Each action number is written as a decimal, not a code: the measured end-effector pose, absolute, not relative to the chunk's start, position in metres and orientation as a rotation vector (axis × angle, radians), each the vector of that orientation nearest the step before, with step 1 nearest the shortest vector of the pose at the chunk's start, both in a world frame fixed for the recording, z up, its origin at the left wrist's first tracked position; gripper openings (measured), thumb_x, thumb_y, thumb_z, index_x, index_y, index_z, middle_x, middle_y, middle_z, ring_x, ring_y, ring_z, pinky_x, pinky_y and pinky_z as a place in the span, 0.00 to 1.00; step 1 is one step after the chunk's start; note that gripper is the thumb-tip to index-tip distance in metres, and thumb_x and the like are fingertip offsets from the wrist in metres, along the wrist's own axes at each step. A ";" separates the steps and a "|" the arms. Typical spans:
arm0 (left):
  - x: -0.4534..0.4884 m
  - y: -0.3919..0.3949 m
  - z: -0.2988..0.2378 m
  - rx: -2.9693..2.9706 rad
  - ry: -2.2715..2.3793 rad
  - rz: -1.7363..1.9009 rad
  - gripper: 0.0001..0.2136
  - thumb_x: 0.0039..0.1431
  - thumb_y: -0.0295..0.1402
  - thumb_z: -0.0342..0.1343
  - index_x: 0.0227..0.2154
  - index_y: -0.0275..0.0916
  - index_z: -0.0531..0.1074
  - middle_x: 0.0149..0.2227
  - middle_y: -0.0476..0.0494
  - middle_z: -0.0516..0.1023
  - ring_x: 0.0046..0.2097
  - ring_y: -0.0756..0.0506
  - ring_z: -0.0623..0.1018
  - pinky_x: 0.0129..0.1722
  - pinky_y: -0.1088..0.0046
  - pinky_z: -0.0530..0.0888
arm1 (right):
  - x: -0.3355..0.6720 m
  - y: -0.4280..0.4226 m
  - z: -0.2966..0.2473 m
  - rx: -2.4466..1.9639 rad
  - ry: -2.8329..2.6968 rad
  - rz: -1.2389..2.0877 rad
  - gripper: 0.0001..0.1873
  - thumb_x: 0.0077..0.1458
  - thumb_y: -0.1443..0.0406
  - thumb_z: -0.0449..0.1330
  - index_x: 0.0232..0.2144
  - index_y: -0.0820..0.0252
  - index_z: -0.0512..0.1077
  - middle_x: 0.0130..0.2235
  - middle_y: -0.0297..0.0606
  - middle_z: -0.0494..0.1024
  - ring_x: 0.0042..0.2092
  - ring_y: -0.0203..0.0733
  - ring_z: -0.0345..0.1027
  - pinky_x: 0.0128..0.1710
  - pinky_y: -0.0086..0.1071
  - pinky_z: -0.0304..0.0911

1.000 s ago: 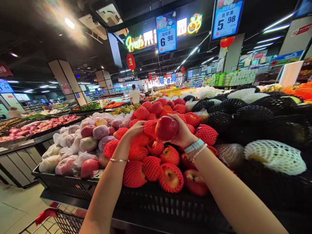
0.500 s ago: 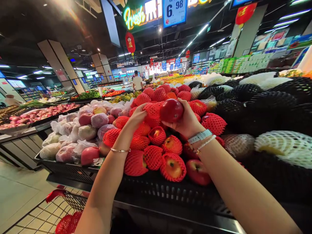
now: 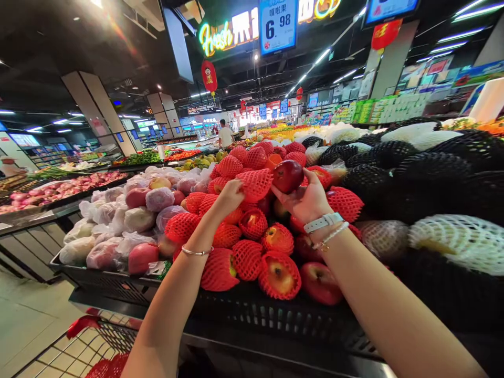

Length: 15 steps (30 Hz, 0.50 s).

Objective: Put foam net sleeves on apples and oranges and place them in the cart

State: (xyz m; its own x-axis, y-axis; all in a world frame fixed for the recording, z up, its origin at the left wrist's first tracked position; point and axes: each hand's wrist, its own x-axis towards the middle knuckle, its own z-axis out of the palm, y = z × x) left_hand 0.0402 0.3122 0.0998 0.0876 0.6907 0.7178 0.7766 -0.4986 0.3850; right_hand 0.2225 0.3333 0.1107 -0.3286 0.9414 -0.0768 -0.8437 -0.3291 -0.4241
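My right hand is closed around a bare dark red apple, held above a heap of apples in red foam nets. My left hand pinches the edge of an empty red foam net, held just left of the apple and apart from it. Both hands hover over the middle of the pile. A watch and a bead bracelet sit on my right wrist, a thin bangle on my left.
The apples lie in a black crate. Left of them are fruits in clear bags; right are fruits in black nets and white nets. A shopping cart stands below left. A person stands far off.
The red net has come off the apple: my left hand pulled it to the left, and the apple in my right hand now sits bare and slightly to the right.
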 end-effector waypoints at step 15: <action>0.051 0.289 0.097 -2.201 -1.351 -0.853 0.10 0.41 0.22 0.57 0.29 0.38 0.67 0.37 0.41 0.73 0.46 0.39 0.73 0.50 0.60 0.72 | 0.216 0.347 0.094 -0.201 -0.899 1.662 0.19 0.47 0.51 0.64 0.40 0.52 0.72 0.41 0.32 0.79 0.43 0.42 0.74 0.36 0.35 0.74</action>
